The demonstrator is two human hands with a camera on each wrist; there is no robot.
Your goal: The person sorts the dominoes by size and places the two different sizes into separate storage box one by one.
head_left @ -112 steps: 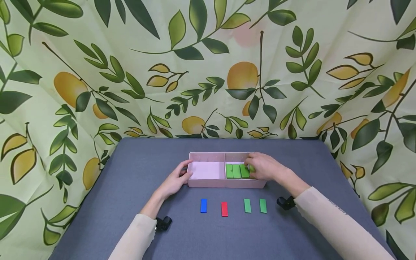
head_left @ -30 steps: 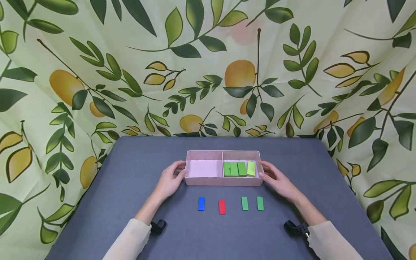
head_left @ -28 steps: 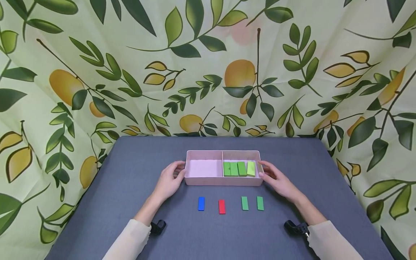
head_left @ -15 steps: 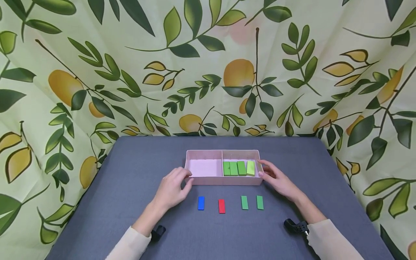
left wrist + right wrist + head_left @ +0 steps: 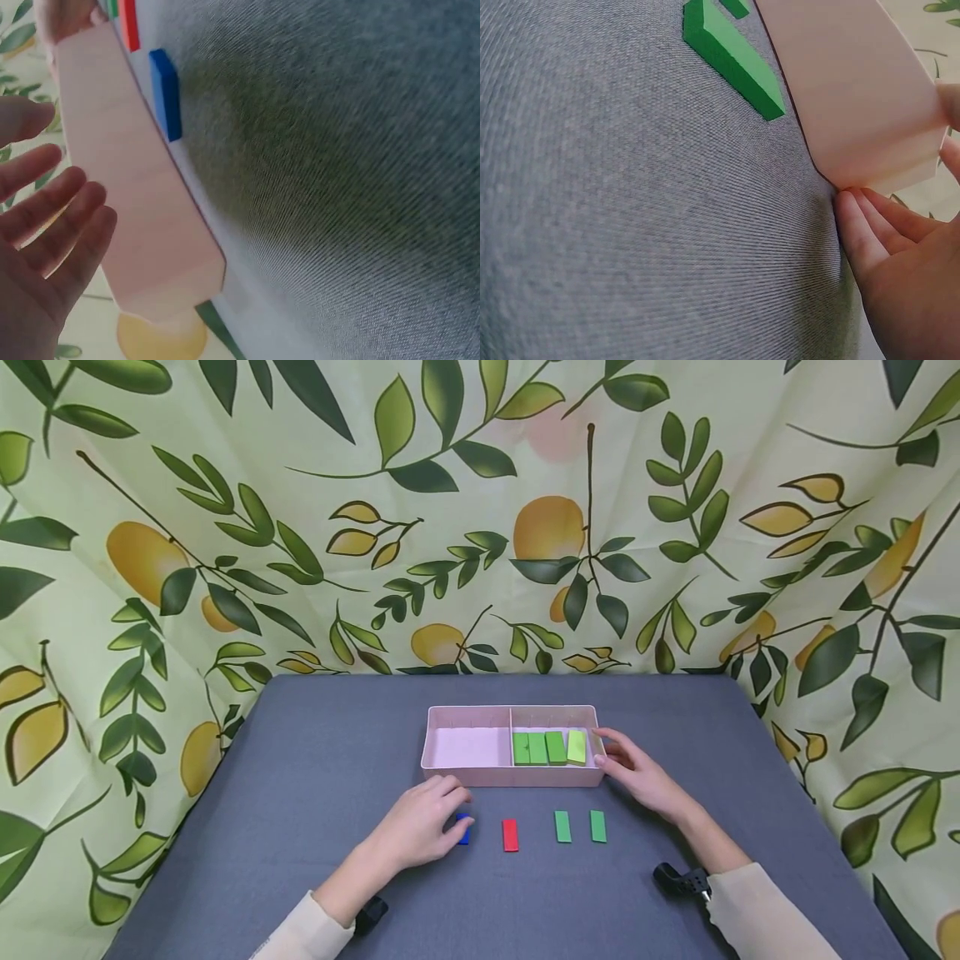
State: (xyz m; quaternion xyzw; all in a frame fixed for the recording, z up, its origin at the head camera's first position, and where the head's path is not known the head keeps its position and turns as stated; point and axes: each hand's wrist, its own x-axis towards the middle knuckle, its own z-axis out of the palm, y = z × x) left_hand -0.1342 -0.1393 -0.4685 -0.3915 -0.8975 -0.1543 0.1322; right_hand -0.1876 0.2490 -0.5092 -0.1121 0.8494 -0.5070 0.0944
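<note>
From where I stand, a pink two-compartment tray (image 5: 540, 777) sits on the grey-blue cloth of the table (image 5: 300, 752), its long side toward the person. The left hand (image 5: 422, 823) hangs just in front of the tray's left half, over a blue block (image 5: 166, 96) that lies on the cloth near the tray's front wall. From the left wrist I see those fingers spread and loosely bent, pinching nothing, with a gap between them and the block. From above, the hand partly covers the blue block.

The right hand (image 5: 637, 778) is at the tray's right end, fingers extended, their tips touching the end wall; the thumb lies by the rim there. How firmly it presses I can't tell.

Also in front of the tray, to the right of the blue block, lie a red block (image 5: 511, 836) and two green blocks, the left one (image 5: 563, 827) and the right one (image 5: 598, 827), well apart from the red. In the tray's right compartment, four more blocks form a row by the divider (image 5: 512, 737): three green ones (image 5: 537, 749), then a yellow-green one (image 5: 576, 748). Behind the tray, a leaf-and-fruit-print curtain (image 5: 465, 568) rises beyond the table.
</note>
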